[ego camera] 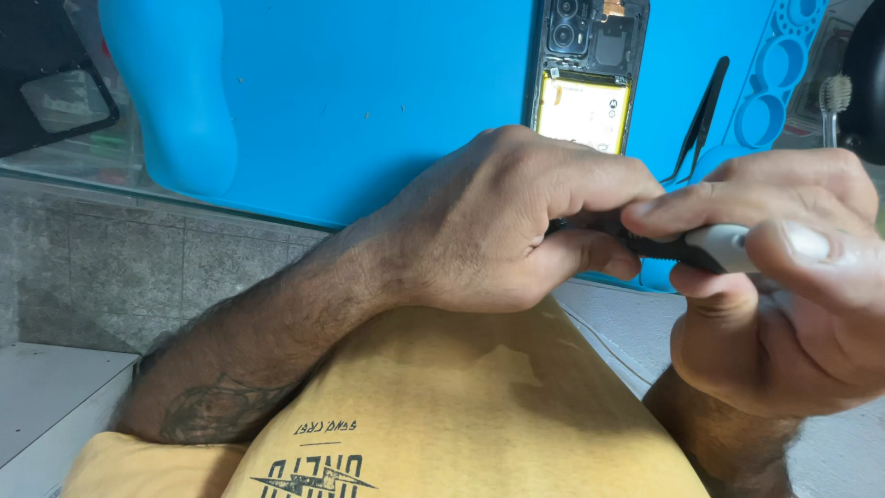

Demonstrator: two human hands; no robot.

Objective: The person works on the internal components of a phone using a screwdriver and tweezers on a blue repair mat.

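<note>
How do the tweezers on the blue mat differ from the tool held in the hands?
The tweezers are all black; the tool is black with a white end. The tweezers lie untouched on the mat beside the opened phone; the tool is gripped by the left hand and right hand in front of the mat. Both are slim.

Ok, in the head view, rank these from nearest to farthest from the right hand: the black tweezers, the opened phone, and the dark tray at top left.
1. Black tweezers: on the blue mat, just above the right hand.
2. Opened phone: farther up the mat, toward the left hand side, yellow battery showing.
3. Dark tray: far top-left corner, off the mat.
</note>
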